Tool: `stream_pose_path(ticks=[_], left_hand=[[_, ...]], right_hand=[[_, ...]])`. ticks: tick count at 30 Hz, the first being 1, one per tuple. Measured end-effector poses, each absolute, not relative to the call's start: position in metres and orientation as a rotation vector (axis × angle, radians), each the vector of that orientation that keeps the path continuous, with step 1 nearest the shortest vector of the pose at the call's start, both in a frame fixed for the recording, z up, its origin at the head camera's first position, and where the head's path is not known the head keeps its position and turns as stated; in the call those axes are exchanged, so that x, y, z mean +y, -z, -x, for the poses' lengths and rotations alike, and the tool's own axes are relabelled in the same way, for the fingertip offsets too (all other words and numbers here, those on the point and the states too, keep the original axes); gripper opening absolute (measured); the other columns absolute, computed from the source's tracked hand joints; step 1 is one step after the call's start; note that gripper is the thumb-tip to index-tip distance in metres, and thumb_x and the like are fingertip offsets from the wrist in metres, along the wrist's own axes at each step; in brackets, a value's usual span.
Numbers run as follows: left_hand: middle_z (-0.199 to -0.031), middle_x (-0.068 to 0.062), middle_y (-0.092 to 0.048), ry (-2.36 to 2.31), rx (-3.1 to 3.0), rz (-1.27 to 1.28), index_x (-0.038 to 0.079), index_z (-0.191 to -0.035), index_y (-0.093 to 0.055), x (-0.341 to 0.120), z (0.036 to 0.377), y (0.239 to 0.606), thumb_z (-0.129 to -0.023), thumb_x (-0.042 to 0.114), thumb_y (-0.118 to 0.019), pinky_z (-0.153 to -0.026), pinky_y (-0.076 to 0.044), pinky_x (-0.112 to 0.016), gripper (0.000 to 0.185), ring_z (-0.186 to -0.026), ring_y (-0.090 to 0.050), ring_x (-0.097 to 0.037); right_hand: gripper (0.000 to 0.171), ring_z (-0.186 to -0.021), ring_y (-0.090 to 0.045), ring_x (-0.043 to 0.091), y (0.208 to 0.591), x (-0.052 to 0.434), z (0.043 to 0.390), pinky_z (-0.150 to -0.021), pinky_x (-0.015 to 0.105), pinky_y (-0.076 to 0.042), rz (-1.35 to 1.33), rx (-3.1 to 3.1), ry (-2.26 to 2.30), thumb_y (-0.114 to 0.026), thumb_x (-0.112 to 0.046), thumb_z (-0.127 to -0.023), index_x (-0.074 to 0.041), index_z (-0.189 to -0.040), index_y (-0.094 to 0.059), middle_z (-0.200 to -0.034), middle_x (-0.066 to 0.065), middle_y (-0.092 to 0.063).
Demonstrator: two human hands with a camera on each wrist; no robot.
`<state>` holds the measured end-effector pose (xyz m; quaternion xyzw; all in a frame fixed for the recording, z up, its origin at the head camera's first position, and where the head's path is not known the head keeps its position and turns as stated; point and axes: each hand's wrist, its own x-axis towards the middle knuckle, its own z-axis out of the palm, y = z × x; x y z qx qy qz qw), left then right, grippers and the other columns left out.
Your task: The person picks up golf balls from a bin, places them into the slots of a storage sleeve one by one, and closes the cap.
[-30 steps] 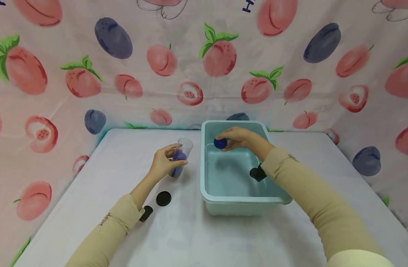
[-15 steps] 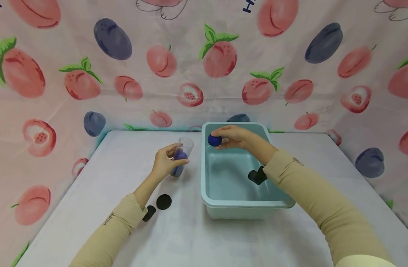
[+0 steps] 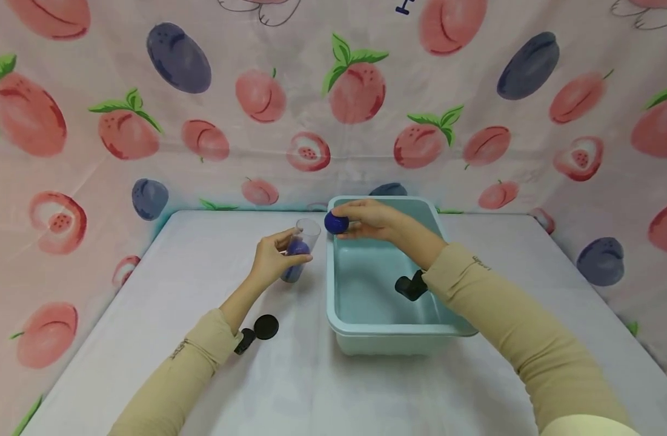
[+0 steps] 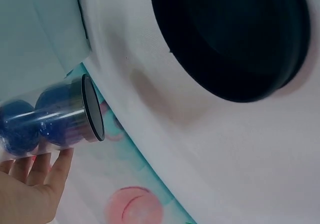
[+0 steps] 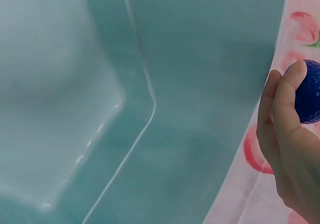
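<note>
A dark blue ball [image 3: 336,222], round with a slightly textured skin, sits pinched in the right grip [image 3: 372,221], over the near-left rim of the tub. A clear plastic tube [image 3: 300,251], tilted toward that ball with its open mouth up, holds two more blue balls [image 4: 35,119] and rests in the left grip [image 3: 271,261].

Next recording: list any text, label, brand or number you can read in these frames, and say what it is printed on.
Backdrop cloth, top edge: dark blue lettering cut off by the frame, unreadable.
Left sleeve: small dark print near the cuff, too small to read.
Right sleeve: small dark print near the cuff, too small to read.
Clear tube, blue ball, tub: no text.
</note>
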<state>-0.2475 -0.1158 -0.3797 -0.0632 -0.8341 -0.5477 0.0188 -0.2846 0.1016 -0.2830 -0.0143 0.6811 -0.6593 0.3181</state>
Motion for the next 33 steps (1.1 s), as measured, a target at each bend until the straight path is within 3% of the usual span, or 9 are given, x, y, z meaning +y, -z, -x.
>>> stream_pose_path(ticks=[7, 14, 21, 29, 33], left_hand=[[-0.129, -0.017, -0.059, 1.676, -2.565, 0.252, 0.008, -0.130, -0.057, -0.112, 0.246, 0.375, -0.074, 0.013, -0.080, -0.097, -0.047, -0.048, 0.060, -0.120, -0.055, -0.035], [-0.129, -0.018, -0.058, 1.674, -2.559, 0.292, 0.006, -0.132, -0.054, -0.107, 0.245, 0.371, -0.075, 0.013, -0.080, -0.096, -0.047, -0.048, 0.063, -0.118, -0.057, -0.036], [-0.131, -0.020, -0.055, 1.682, -2.581, 0.255, 0.000, -0.134, -0.050, -0.110, 0.244, 0.376, -0.074, 0.011, -0.080, -0.099, -0.046, -0.048, 0.069, -0.119, -0.056, -0.035], [-0.127, -0.024, -0.058, 1.670, -2.605, 0.189, 0.000, -0.132, -0.049, -0.115, 0.244, 0.379, -0.075, 0.011, -0.079, -0.098, -0.047, -0.051, 0.066, -0.117, -0.057, -0.038], [-0.126, -0.025, -0.058, 1.651, -2.607, 0.184, 0.000, -0.130, -0.049, -0.118, 0.244, 0.378, -0.075, 0.009, -0.078, -0.097, -0.047, -0.050, 0.063, -0.115, -0.057, -0.038]], right_hand=[[0.048, -0.115, -0.048, 0.029, 0.274, 0.097, 0.276, -0.086, 0.030, -0.055, 0.047, 1.756, 1.756, -0.049, -0.015, -0.098, 0.002, -0.140, -0.037, -0.140, 0.018, -0.039], [0.049, -0.122, -0.046, 0.032, 0.269, 0.094, 0.272, -0.087, 0.030, -0.053, 0.023, 1.701, 1.808, -0.049, -0.011, -0.097, 0.003, -0.142, -0.034, -0.144, 0.021, -0.034], [0.047, -0.100, -0.057, 0.026, 0.268, 0.095, 0.267, -0.093, 0.036, -0.052, 0.148, 1.756, 1.760, -0.045, -0.012, -0.099, 0.004, -0.142, -0.034, -0.109, 0.011, -0.050], [0.044, -0.092, -0.058, 0.020, 0.266, 0.096, 0.262, -0.105, 0.044, -0.040, 0.090, 1.769, 1.813, -0.047, -0.009, -0.098, 0.002, -0.139, -0.039, -0.104, 0.009, -0.052], [0.042, -0.090, -0.058, 0.019, 0.263, 0.096, 0.260, -0.105, 0.044, -0.042, 0.093, 1.811, 1.818, -0.047, -0.010, -0.098, 0.001, -0.138, -0.041, -0.111, 0.012, -0.053]])
